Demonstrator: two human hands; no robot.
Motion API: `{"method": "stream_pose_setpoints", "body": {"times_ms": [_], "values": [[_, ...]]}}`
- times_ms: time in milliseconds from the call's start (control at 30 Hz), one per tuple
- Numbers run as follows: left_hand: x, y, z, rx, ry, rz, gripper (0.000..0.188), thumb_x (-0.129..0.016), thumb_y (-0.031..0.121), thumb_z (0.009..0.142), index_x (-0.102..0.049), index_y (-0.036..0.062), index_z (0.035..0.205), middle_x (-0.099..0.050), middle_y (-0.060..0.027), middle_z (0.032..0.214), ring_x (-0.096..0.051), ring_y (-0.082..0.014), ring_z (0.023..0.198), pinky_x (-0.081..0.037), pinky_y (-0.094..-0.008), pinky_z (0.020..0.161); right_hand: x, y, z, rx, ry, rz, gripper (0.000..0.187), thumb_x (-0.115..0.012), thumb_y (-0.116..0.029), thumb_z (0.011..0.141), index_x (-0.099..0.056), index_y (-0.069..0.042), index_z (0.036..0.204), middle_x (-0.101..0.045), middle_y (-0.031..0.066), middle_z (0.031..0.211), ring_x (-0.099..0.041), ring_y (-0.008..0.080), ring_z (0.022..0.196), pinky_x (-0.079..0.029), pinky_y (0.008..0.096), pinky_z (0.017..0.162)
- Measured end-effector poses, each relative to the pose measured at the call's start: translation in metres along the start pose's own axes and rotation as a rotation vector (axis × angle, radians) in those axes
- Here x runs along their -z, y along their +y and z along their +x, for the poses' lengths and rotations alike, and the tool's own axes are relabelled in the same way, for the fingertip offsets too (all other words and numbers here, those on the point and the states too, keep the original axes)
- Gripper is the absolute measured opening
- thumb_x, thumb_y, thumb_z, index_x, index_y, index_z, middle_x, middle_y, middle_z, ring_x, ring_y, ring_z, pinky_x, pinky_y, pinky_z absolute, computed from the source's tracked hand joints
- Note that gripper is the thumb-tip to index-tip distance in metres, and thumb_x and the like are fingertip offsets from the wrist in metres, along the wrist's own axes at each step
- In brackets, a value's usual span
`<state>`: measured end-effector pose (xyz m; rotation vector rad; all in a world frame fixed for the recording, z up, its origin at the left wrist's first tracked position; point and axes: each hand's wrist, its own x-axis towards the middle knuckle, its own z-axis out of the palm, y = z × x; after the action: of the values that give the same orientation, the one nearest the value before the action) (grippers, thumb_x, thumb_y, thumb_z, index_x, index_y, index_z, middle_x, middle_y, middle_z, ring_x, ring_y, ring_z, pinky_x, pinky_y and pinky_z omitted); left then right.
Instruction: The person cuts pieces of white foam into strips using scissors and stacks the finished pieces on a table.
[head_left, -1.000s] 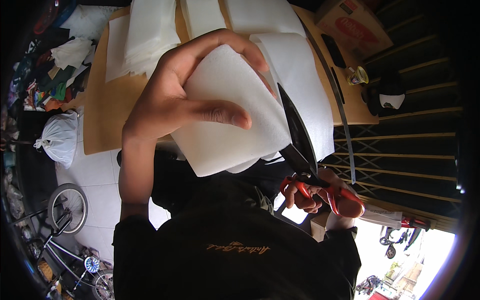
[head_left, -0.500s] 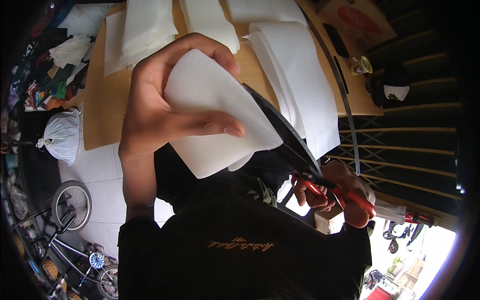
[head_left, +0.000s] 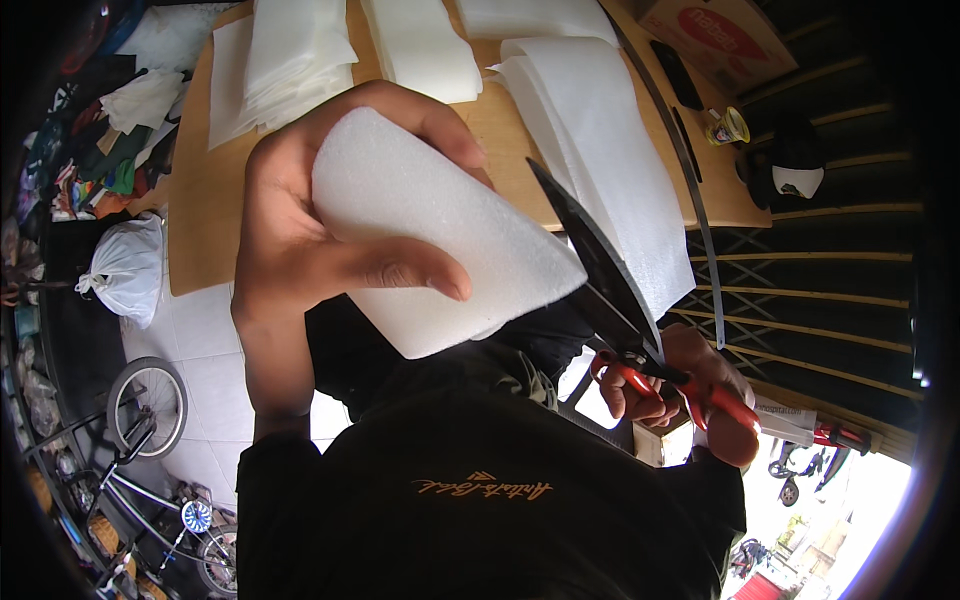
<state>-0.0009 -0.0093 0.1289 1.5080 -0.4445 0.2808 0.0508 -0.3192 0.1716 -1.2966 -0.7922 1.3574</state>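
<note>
My left hand (head_left: 285, 215) grips a folded piece of white foam sheet (head_left: 435, 225), thumb across its near face and fingers curled around its far side. Below the thumb the folded layers come together at the lower edge. On the right, my right hand (head_left: 700, 357) is closed around the red handles of a pair of scissors with black blades (head_left: 598, 265). The blades point up and to the left, partly spread, beside the foam's right corner. Whether they touch that corner I cannot tell.
On the wooden table (head_left: 205, 225) lie stacks of white foam sheet (head_left: 300, 50) and a folded length of it (head_left: 600, 150) at the right. A phone (head_left: 677, 75), a yellow cup (head_left: 728, 127) and a cap (head_left: 790, 175) are farther right. A bicycle (head_left: 150, 410) stands lower left.
The scissors have drawn slightly down and right, and their blade tip now stands apart from the foam's right edge. The foam and my left hand have shifted a little, the hand to the left.
</note>
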Motion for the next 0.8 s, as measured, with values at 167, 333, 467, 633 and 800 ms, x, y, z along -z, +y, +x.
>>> {"method": "stream_pose_setpoints", "body": {"times_ms": [167, 333, 467, 633, 800], "values": [[-0.009, -0.001, 0.005, -0.047, -0.06, -0.074, 0.058, -0.089, 0.009, 0.053, -0.055, -0.0061, 0.098, -0.065, -0.0156, 0.083, -0.068, -0.023, 0.077, -0.055, -0.0307, 0.069, -0.001, 0.012, -0.004, -0.006, 0.016, 0.046, 0.039, -0.073, -0.032, 0.079, -0.059, 0.002, 0.094, -0.05, -0.0027, 0.059, -0.045, 0.0031, 0.048, -0.034, 0.0185, 0.045], [-0.01, -0.001, 0.002, -0.016, -0.056, -0.051, 0.048, -0.089, 0.009, 0.055, -0.061, -0.001, 0.093, -0.067, -0.0113, 0.084, -0.068, -0.0195, 0.081, -0.053, -0.0302, 0.073, 0.002, 0.013, -0.002, -0.121, -0.012, 0.069, 0.038, -0.073, -0.03, 0.079, -0.059, 0.002, 0.094, -0.051, -0.0025, 0.058, -0.045, 0.0033, 0.047, -0.035, 0.019, 0.045], [-0.003, 0.002, 0.0, 0.048, -0.027, -0.056, 0.044, -0.089, 0.012, 0.054, -0.065, 0.0015, 0.089, -0.069, -0.0085, 0.085, -0.067, -0.0165, 0.081, -0.052, -0.0285, 0.073, 0.002, 0.015, -0.004, -0.017, -0.018, -0.002, 0.038, -0.074, -0.03, 0.079, -0.059, 0.002, 0.093, -0.051, -0.0022, 0.058, -0.045, 0.0033, 0.046, -0.035, 0.0185, 0.044], [0.0, 0.002, 0.0, 0.048, -0.035, -0.016, 0.046, -0.089, 0.011, 0.052, -0.065, 0.0013, 0.09, -0.069, -0.0087, 0.085, -0.067, -0.0171, 0.08, -0.052, -0.0284, 0.073, 0.003, 0.003, -0.001, -0.074, -0.017, 0.0, 0.034, -0.077, -0.022, 0.075, -0.057, 0.001, 0.09, -0.052, -0.0022, 0.057, -0.046, 0.0036, 0.046, -0.034, 0.0174, 0.044], [-0.001, 0.002, -0.002, 0.079, -0.011, -0.048, 0.047, -0.09, 0.012, 0.052, -0.065, 0.0012, 0.089, -0.069, -0.0097, 0.086, -0.068, -0.0176, 0.08, -0.053, -0.029, 0.074, 0.003, -0.001, -0.003, -0.517, 0.14, 0.304, 0.034, -0.083, -0.017, 0.066, -0.057, 0.0, 0.079, -0.054, -0.0015, 0.057, -0.048, 0.0042, 0.048, -0.033, 0.018, 0.044]]}}
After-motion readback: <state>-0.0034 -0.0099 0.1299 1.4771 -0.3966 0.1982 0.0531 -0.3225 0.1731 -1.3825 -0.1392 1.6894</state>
